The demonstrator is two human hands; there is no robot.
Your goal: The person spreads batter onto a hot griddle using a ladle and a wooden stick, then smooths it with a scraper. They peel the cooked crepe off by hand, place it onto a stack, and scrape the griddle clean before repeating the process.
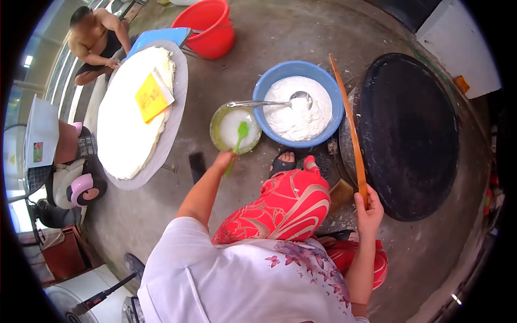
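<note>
My left hand (223, 161) is closed on the handle of a green basting brush (237, 144). The brush head rests in a small yellow-green bowl (215, 133) of whitish liquid. In my right hand (369, 211) is the near end of a long, thin wooden spatula (350, 129), which slants up past the blue basin and crosses the left side of a big round black griddle (413, 137). The blue basin (337, 102) holds thick white batter (293, 119). A metal ladle (256, 103) lies with its bowl in the batter and its handle over the small bowl.
At left, a round table (180, 81) bears a wide pale stack of flat sheets (121, 126) with a yellow-and-white packet (152, 97) on top. A person (97, 40) squats behind it. A red bucket (215, 35) stands at the back. A scooter (75, 183) is far left.
</note>
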